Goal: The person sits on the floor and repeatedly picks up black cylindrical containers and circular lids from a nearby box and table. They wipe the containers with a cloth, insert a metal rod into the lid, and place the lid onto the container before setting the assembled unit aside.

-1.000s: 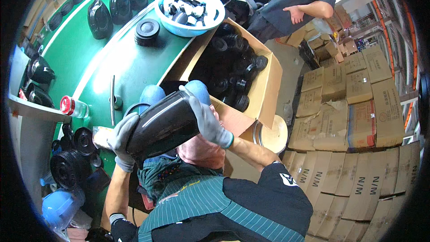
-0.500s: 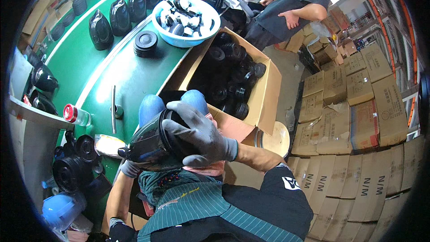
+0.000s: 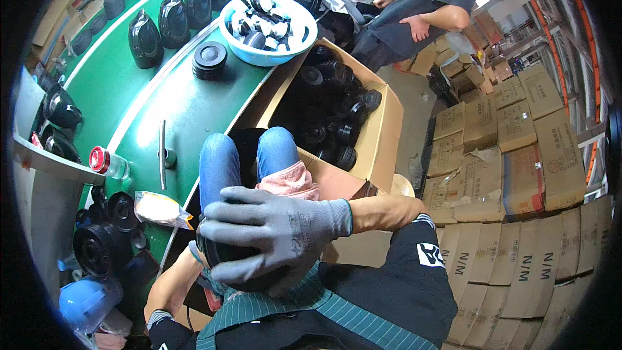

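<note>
A glossy black plastic housing [image 3: 217, 251] is held close over my lap, its end turned up toward me and mostly covered. My right hand [image 3: 269, 230], in a grey work glove, lies over this end with its fingers wrapped across it. Beyond the housing's left side, only the edge of my left hand [image 3: 197, 254] and its wrist show; the fingers are hidden. A pink cloth [image 3: 291, 181] lies over my right knee, just past the right hand.
On the green bench [image 3: 146, 155] stand black housings [image 3: 145, 39], stacked black lids [image 3: 209, 61], a blue basin [image 3: 272, 58] of small parts, a red-lidded jar [image 3: 109, 162] and a metal rod [image 3: 162, 155]. An open carton [image 3: 382, 146] holds black parts. Cartons [image 3: 479, 266] line the right; a person [image 3: 421, 13] stands ahead.
The housing has tipped from lying sideways to end-up and come nearer my body. My right hand has moved from its collar onto its end. My knees now show more.
</note>
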Available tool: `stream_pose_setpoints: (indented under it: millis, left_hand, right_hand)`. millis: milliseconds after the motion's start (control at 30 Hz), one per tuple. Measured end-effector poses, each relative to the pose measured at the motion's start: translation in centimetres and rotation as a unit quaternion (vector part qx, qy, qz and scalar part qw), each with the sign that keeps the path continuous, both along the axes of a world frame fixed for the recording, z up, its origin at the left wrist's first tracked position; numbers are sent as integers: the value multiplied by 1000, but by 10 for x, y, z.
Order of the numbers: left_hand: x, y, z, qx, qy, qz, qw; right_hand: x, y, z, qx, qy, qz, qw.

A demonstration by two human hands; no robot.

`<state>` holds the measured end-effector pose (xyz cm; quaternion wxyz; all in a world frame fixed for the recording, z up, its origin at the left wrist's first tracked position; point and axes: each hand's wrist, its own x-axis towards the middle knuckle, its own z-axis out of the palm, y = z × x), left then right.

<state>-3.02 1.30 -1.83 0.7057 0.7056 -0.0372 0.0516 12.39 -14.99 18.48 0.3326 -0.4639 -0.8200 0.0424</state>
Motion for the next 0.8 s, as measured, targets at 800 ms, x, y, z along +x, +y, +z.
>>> stream_pose_setpoints:
  millis: [800]
  left_hand:
    - [16,45,57,-36,-45,300,952]
  right_hand:
    - [27,-3,-89,-34,404,-307,861]
